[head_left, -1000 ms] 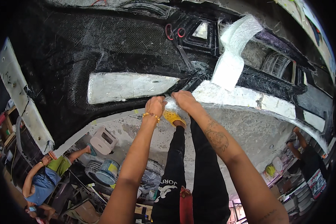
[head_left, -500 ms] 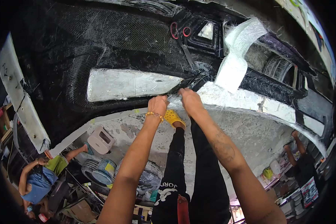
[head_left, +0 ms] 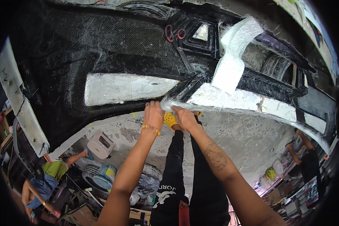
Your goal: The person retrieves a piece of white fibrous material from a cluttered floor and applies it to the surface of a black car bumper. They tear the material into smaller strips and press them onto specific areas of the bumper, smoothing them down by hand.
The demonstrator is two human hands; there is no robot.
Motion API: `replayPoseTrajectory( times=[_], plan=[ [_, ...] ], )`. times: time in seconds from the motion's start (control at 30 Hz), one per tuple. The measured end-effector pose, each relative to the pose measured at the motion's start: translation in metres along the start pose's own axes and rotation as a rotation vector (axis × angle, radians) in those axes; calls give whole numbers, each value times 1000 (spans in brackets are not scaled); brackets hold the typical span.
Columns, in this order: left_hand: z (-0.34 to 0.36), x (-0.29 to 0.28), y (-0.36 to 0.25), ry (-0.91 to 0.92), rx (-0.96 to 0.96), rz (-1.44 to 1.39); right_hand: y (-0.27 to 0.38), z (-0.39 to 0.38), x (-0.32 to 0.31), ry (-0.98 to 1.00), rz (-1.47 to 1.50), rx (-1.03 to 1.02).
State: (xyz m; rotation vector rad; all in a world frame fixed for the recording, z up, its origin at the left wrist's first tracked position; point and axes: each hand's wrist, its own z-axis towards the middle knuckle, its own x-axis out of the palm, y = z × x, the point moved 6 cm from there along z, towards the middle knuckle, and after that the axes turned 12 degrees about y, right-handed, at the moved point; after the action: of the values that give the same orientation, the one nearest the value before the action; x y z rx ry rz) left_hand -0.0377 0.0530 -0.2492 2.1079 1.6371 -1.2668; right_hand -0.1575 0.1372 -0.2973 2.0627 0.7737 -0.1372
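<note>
A large black fibre-textured panel (head_left: 128, 39) lies before me, with a long white inset piece (head_left: 128, 88) set in it. Along its near edge runs a strip of white glass-fibre matting (head_left: 218, 107). My left hand (head_left: 153, 113), wearing a beaded bracelet, rests with fingers stretched flat on the black edge beside the strip's frayed end. Just right of it, my right hand (head_left: 185, 117) has its fingers closed on the glass-fibre strip at the edge. Red-handled scissors (head_left: 179, 47) lie on the panel. A loose, curled piece of glass-fibre matting (head_left: 229, 64) sits farther right.
Below the panel's edge is a worn concrete floor (head_left: 237, 139) with a pale plastic stool (head_left: 101, 144) and tyres (head_left: 101, 176). A person (head_left: 45, 184) is at lower left, another person (head_left: 309, 165) at right. A flat pale board (head_left: 20, 100) stands at the left.
Both hands have come nearer to me, down to the panel's edge. My left fingers have flattened onto the edge. The frayed glass-fibre end now shows between my hands. The view has shifted slightly.
</note>
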Motion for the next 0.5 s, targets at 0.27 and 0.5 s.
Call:
replayPoseTrajectory(
  times=[0.27,0.5],
  plan=[
    [5,-14,-44,12,232,-26,-10,0,-5,29,1,46],
    [36,46,-8,394,146,126,-29,16,1,121,-39,-26]
  ],
)
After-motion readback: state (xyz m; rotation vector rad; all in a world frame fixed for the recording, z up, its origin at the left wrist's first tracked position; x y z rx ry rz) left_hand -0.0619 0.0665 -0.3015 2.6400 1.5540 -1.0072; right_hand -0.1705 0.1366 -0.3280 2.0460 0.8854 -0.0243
